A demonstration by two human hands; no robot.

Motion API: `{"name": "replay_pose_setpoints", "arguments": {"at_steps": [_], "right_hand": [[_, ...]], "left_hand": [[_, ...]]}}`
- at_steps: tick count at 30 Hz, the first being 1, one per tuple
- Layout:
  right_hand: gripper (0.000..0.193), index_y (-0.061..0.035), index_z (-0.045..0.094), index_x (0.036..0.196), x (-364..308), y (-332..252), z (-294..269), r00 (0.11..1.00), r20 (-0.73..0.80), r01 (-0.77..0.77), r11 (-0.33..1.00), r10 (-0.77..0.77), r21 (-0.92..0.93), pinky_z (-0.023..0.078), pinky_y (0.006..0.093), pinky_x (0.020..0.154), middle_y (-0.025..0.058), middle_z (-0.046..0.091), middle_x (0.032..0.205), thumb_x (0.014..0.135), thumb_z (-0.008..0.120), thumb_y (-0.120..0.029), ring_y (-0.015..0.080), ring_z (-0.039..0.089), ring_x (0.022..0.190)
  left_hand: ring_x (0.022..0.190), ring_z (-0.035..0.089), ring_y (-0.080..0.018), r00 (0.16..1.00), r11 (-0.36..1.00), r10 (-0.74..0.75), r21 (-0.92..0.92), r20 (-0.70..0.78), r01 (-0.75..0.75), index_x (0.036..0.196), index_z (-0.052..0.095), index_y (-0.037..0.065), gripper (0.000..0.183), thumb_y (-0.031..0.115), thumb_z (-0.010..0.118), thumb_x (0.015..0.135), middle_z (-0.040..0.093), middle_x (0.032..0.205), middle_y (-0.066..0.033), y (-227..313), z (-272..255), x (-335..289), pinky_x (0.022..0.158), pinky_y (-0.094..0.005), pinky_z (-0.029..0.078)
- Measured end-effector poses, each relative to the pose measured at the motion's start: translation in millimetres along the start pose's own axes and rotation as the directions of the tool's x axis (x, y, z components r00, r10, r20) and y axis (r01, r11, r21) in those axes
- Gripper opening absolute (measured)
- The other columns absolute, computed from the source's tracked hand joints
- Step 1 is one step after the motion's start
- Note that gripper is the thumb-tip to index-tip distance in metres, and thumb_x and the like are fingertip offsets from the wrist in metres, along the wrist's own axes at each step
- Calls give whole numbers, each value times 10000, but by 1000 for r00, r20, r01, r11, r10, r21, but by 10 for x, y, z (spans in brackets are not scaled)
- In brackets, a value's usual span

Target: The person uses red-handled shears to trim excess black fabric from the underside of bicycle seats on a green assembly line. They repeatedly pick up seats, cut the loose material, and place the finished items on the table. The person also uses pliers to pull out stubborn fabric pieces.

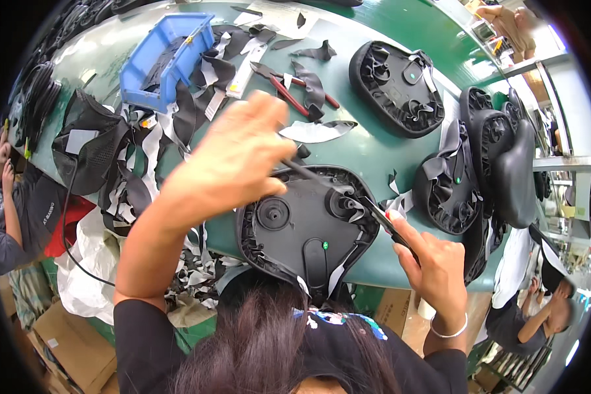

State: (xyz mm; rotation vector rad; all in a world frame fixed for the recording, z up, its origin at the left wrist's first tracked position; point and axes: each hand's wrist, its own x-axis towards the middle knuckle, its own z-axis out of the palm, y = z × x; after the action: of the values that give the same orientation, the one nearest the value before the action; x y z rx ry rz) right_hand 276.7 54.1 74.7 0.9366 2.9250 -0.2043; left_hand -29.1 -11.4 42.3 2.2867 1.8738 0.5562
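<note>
Near saddle: a black bicycle saddle [279, 243] lies underside up at the worktop's [377, 157] near edge, right in front of the person; its moulded base shows 2 round bosses and a small green dot.
Left hand: the left hand [240, 148], blurred, is raised above the saddle's far left part, fingers curled in a grip on a dark strip [312, 175].
Dark strip: it runs slantwise from the left hand toward the saddle's right boss; its far end is too blurred to tell.
Right hand: the right hand [433, 262], with a white bracelet [449, 326] at the wrist, grasps a slim black tool [379, 217] whose tip is at the saddle's right rim.
Far side: red-handled pliers [287, 96] lie with handles apart among black scraps [315, 85]; nearer lies a pale, pointed oval piece [318, 131].
Far left: a blue bin [171, 95] holds dark pieces.
Right side: 1 upturned saddle [400, 88] lies well apart from the near saddle; a group of saddles [515, 174] crowds the right edge.
Left side: a black mesh bag [88, 134] sits beside more scraps.
Around: 3 other people are partly visible, 1 at the left and 2 at the right.
</note>
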Motion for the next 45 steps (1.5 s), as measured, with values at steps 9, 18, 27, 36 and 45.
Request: {"name": "replay_pose_setpoints", "arguments": {"at_steps": [9,18,27,36,45], "right_hand": [[530,-144,494,1349,-511,-146,394,953,-12,-261,841,303,474,411,320,445,78,601,645,844,655,-141,191,551,461],[520,-82,511,1330,-741,-346,529,911,248,-380,432,330,818,511,273,690,130,691,933,834,667,-101,122,635,688],[338,-28,525,1144,198,71,605,660,-166,11,211,733,977,436,198,545,2,543,802,833,658,-41,61,517,594],[435,6,512,1207,1357,325,853,754,-1,142,-161,657,977,552,292,657,80,582,979,835,678,-148,195,640,840],[282,20,571,1054,839,13,835,787,-92,193,-102,610,976,544,283,663,98,616,947,822,666,-110,170,653,811]], "left_hand": [[541,348,-74,894,-112,-406,-961,-189,-254,788,512,80,269,279,502,970,381,616,36,322,167,597,513,-234,287],[679,541,-117,57,858,-441,-402,-896,319,1013,523,6,219,219,502,966,527,791,-72,-180,144,-30,636,-245,451],[723,598,-126,859,500,-491,-759,148,417,892,674,35,351,384,636,875,664,807,-54,-416,506,-85,693,-270,483],[881,639,-283,814,651,455,-758,361,-28,1078,650,31,300,275,557,931,662,919,-112,143,331,259,837,-374,485],[955,606,-183,805,35,-544,-952,238,306,1174,530,14,469,430,487,960,616,1080,-95,-220,631,247,813,-312,478]]}}
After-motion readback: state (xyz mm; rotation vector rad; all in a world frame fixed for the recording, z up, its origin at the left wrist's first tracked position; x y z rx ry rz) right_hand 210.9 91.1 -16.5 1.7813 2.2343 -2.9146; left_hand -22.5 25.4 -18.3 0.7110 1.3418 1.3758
